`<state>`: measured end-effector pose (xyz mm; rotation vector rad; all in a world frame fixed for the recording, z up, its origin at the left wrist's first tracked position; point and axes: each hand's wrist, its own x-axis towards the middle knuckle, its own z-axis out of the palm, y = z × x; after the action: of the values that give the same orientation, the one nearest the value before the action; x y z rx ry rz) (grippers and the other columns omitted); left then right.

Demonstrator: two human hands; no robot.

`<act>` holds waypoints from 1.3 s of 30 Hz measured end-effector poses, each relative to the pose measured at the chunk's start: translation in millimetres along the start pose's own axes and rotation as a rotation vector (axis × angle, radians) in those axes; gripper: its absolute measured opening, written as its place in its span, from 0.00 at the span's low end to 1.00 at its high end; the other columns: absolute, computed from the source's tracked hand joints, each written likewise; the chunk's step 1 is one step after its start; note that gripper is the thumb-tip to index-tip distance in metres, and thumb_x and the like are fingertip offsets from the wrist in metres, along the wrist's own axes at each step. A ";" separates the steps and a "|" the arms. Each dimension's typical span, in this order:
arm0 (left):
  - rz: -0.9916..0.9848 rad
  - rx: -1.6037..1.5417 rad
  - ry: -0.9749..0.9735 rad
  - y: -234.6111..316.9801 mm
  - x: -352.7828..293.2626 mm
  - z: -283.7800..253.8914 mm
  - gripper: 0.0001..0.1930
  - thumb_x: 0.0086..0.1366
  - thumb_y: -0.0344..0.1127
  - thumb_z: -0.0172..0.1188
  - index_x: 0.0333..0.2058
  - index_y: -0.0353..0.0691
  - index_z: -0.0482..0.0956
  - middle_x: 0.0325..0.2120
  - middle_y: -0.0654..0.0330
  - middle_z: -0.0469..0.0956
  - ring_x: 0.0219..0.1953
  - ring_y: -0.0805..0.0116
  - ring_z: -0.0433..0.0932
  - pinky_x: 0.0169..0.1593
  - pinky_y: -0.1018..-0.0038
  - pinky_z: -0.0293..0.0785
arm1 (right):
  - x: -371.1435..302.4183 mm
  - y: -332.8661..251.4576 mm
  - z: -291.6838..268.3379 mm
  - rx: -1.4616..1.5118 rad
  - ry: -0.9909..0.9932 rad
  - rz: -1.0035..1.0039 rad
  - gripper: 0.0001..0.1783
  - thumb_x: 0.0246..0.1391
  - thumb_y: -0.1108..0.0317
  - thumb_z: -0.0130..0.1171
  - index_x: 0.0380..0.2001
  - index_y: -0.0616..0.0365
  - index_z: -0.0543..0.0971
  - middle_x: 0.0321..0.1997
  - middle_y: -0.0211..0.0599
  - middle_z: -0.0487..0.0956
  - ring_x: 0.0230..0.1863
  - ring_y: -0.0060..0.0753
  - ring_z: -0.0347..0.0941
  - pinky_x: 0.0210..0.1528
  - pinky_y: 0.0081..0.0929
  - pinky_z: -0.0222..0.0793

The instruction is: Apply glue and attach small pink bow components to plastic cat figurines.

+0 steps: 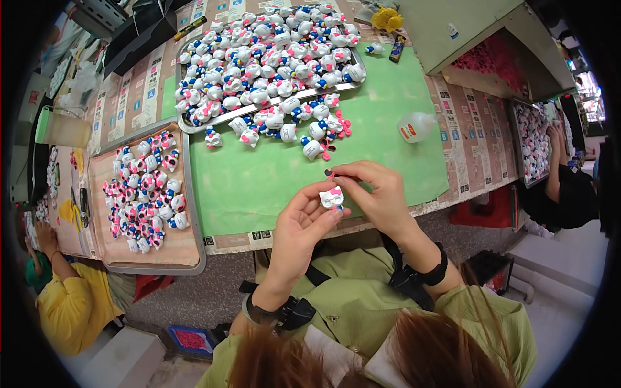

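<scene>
My left hand [301, 216] is closed around a small white cat figurine [332, 196] with a pink bow, its face turned up. Just above it, my right hand [372, 187] pinches a tiny pair of pink sunglasses [329, 173] with a dark lens, partly hidden by the fingertips. The sunglasses are close to the figurine's head; whether they touch it I cannot tell. Beyond my hands, loose figurines [288, 132] lie on the green mat [388, 136], with a small heap of pink pieces [345, 123] at their right side.
A metal tray [354, 85] heaped with figurines stands at the back. On the left, another tray [194, 255] holds figurines wearing pink sunglasses. A clear plastic bottle [417, 127] stands on the mat's right. A grey box-like hood [466, 32] rises at back right. Other people sit at both sides.
</scene>
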<state>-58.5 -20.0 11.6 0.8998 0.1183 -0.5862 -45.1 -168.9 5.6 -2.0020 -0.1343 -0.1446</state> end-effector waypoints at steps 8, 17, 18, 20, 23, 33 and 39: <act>0.044 0.077 0.033 3.0 0.3 0.0 0.19 0.55 0.22 0.50 0.47 0.31 0.61 0.40 0.57 0.68 0.40 0.73 0.71 0.43 0.80 0.67 | -4.2 -3.0 1.1 -0.160 0.144 -0.175 0.11 0.42 0.80 0.51 0.34 0.64 0.74 0.30 0.43 0.76 0.30 0.41 0.73 0.31 0.28 0.68; 0.105 0.142 0.081 1.3 1.0 -1.2 0.19 0.55 0.21 0.51 0.47 0.29 0.62 0.39 0.56 0.69 0.39 0.75 0.71 0.43 0.81 0.68 | -6.5 -12.6 -3.0 -0.376 0.051 -0.535 0.17 0.31 0.79 0.53 0.32 0.62 0.75 0.31 0.37 0.75 0.32 0.35 0.72 0.32 0.27 0.67; 0.107 0.146 0.081 1.4 1.1 -1.0 0.19 0.55 0.21 0.51 0.47 0.29 0.62 0.39 0.56 0.69 0.38 0.75 0.71 0.43 0.81 0.68 | -6.7 -12.1 -2.5 -0.390 0.047 -0.543 0.17 0.31 0.79 0.53 0.32 0.62 0.74 0.31 0.37 0.75 0.32 0.36 0.72 0.32 0.28 0.67; 0.104 0.154 0.093 2.1 0.4 -0.7 0.19 0.55 0.22 0.51 0.46 0.29 0.62 0.39 0.56 0.69 0.38 0.75 0.71 0.43 0.80 0.69 | -7.2 -10.3 -1.4 -0.416 0.038 -0.558 0.17 0.31 0.79 0.53 0.32 0.63 0.74 0.32 0.37 0.74 0.33 0.36 0.71 0.31 0.28 0.67; 0.103 0.169 0.114 3.6 -0.8 0.1 0.19 0.55 0.22 0.51 0.46 0.29 0.63 0.39 0.57 0.69 0.38 0.75 0.71 0.42 0.80 0.69 | -10.0 -15.3 -0.8 -0.448 0.018 -0.510 0.19 0.31 0.79 0.53 0.34 0.61 0.75 0.34 0.38 0.73 0.34 0.39 0.70 0.32 0.30 0.66; 0.253 0.171 0.088 5.6 -3.5 -4.6 0.16 0.56 0.23 0.50 0.45 0.31 0.66 0.38 0.58 0.70 0.39 0.74 0.70 0.44 0.79 0.67 | -16.9 -22.3 3.7 0.061 0.006 -0.152 0.17 0.40 0.79 0.53 0.38 0.59 0.74 0.38 0.41 0.70 0.35 0.33 0.68 0.37 0.25 0.64; 0.295 0.214 0.063 9.2 -7.8 1.1 0.15 0.55 0.22 0.50 0.44 0.31 0.67 0.39 0.57 0.71 0.41 0.73 0.70 0.44 0.78 0.67 | -15.8 -20.5 2.6 0.527 -0.039 0.150 0.12 0.43 0.76 0.55 0.35 0.62 0.74 0.35 0.38 0.72 0.35 0.26 0.68 0.37 0.21 0.64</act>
<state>-60.3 -13.1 21.4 1.1200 -0.0219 -0.2985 -63.8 -158.4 20.2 -1.4826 -0.0398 0.0266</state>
